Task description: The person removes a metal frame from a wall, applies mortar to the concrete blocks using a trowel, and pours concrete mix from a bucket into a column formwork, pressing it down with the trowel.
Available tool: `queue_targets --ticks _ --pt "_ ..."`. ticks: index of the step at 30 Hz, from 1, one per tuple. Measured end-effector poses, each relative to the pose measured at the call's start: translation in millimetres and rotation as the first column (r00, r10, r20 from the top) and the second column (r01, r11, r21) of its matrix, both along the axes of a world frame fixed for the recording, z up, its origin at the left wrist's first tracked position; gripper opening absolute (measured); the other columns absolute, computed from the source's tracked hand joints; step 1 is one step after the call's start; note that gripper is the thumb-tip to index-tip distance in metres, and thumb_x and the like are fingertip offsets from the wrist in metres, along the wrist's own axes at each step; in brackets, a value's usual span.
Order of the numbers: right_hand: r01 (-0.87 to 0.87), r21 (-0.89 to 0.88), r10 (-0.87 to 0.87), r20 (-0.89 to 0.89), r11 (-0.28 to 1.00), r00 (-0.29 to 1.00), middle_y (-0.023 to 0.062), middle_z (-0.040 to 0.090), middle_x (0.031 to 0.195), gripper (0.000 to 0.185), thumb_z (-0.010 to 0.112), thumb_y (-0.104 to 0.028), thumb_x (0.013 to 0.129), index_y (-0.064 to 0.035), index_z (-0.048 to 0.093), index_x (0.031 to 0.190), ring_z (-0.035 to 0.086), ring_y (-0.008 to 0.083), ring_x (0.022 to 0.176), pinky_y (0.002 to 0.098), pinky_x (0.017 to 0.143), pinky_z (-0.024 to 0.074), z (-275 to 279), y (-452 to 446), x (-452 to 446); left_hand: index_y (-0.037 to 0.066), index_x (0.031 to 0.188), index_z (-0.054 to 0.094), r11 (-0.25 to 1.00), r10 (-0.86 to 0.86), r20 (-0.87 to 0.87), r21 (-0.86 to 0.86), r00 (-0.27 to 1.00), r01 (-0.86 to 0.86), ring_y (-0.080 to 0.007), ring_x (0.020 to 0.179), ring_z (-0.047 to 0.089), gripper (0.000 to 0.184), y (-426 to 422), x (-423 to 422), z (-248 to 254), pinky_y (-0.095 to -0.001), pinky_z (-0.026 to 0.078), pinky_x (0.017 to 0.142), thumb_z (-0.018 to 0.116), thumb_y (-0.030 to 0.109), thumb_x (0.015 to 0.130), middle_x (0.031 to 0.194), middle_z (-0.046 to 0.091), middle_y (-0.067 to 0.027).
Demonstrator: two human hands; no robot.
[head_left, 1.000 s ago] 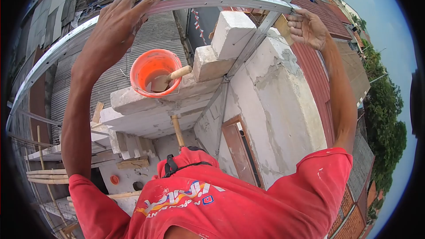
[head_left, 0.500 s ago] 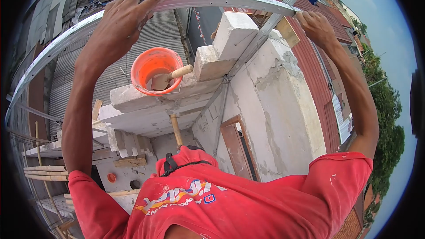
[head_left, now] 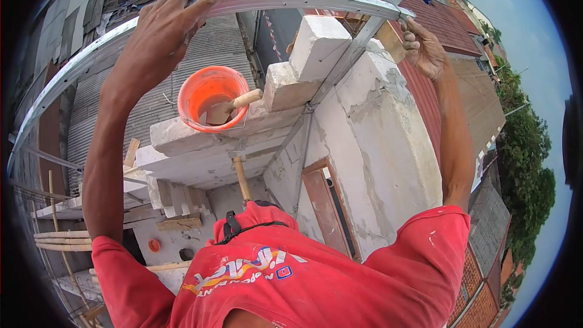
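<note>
On the front of my red T-shirt (head_left: 340,273), at the bottom centre of the frame, small white letters (head_left: 234,283) read "PPON PAINT", upside down in my view. A blue square emblem (head_left: 284,273) sits at their right. The bigger white lettering (head_left: 243,270) is too creased to read surely.

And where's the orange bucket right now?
In the head view, the orange bucket is left of centre, seemingly standing on the pale wall, just left of the stepped blocks and lower than the left hand.
</note>
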State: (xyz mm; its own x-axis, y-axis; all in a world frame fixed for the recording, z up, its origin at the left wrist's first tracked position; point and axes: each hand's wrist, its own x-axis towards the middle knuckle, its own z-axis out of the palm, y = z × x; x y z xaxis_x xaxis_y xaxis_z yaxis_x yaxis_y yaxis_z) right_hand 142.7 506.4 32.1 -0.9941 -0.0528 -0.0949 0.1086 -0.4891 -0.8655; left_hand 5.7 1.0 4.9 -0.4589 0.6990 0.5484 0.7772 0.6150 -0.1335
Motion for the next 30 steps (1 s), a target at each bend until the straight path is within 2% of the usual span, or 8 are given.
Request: queue_targets --ticks 5,6,9,11,17,20,23,30 --pt "0.078 -0.085 -0.090 -0.146 0.993 0.985 -0.0012 0.060 0.065 0.028 0.054 -0.028 0.105 -0.0021 0.061 0.101 0.057 0.0039 0.053 0.0214 0.044 0.0433 -31.5 2.9 -14.0 0.027 0.151 0.043 1.000 -0.008 0.017 0.008 1.000 0.008 -0.0259 0.109 0.055 0.055 1.5 1.4 1.0 -0.0472 0.043 0.105 0.055 0.014 0.099 0.116 0.057 -0.0088" --pt "0.199 0.261 -0.161 -0.161 0.944 0.974 -0.0010 0.060 0.066 0.025 0.054 -0.026 0.104 -0.0031 0.061 0.101 0.058 0.0055 0.055 0.0234 0.045 0.0441 -28.1 0.4 -11.3 0.027 0.151 0.043 1.000 -0.018 0.000 0.016 1.000 0.018 -0.0259 0.109 0.055 0.055 1.0 0.3 0.4 -0.0474 0.043 0.105 0.055 0.014 0.099 0.116 0.057 -0.0088" --pt "0.474 0.881 -0.053 -0.473 0.001 0.880 0.0021 0.063 0.068 0.017 0.055 -0.021 0.102 -0.0048 0.060 0.100 0.062 0.0129 0.059 0.0302 0.052 0.0473 -6.7 -4.0 -6.0 0.028 0.151 0.044 1.000 -0.007 0.003 -0.002 1.000 0.007 -0.0254 0.108 0.056 0.055 0.3 2.9 1.7 -0.0481 0.044 0.105 0.056 0.014 0.099 0.114 0.057 -0.0084" --pt "0.646 0.266 0.507 -0.438 -0.716 0.743 0.0071 0.065 0.071 0.013 0.056 -0.017 0.099 -0.0047 0.059 0.099 0.065 0.0214 0.064 0.0360 0.057 0.0508 1.9 7.5 -6.0 0.028 0.151 0.044 1.000 -0.013 0.014 0.003 1.000 0.013 -0.0254 0.107 0.055 0.056 0.4 1.6 0.8 -0.0478 0.044 0.104 0.056 0.014 0.099 0.112 0.056 -0.0082" --pt "0.387 0.290 0.331 -0.224 -0.876 0.917 0.0099 0.066 0.079 0.018 0.053 -0.021 0.100 -0.0045 0.060 0.097 0.066 0.0237 0.072 0.0404 0.059 0.0514 33.6 0.0 0.7 0.028 0.151 0.044 1.000 0.005 0.067 -0.009 0.998 -0.004 -0.0250 0.104 0.055 0.055 1.2 7.5 6.7 -0.0475 0.045 0.101 0.056 0.014 0.098 0.109 0.056 -0.0079" --pt "0.205 0.952 -0.307 -0.270 -0.226 0.913 0.0059 0.066 0.079 0.023 0.050 -0.024 0.103 -0.0060 0.062 0.095 0.066 0.0181 0.070 0.0371 0.055 0.0512 29.3 -20.7 2.3 0.028 0.151 0.045 1.000 -0.010 0.052 0.018 0.999 0.009 -0.0247 0.102 0.055 0.055 0.5 2.7 5.0 -0.0473 0.045 0.099 0.056 0.014 0.098 0.108 0.056 -0.0074" --pt "0.237 0.611 -0.356 0.079 0.755 0.931 0.0023 0.061 0.075 0.027 0.048 -0.027 0.106 -0.0049 0.061 0.097 0.060 0.0122 0.062 0.0306 0.050 0.0486 18.2 -34.8 6.8 0.028 0.151 0.044 0.999 -0.029 0.019 0.031 0.999 0.029 -0.0246 0.101 0.055 0.056 -0.4 1.2 0.7 -0.0471 0.044 0.099 0.056 0.013 0.098 0.108 0.056 -0.0072" --pt "0.277 0.014 -0.277 0.043 0.961 0.960 0.0014 0.055 0.068 0.019 0.049 -0.020 0.104 -0.0037 0.058 0.101 0.050 0.0141 0.049 0.0303 0.047 0.0459 -4.7 -17.6 -14.9 0.029 0.150 0.045 1.000 -0.006 0.041 0.015 0.999 0.006 -0.0254 0.106 0.055 0.056 0.7 1.5 0.9 -0.0466 0.044 0.100 0.055 0.012 0.098 0.111 0.056 -0.0077"
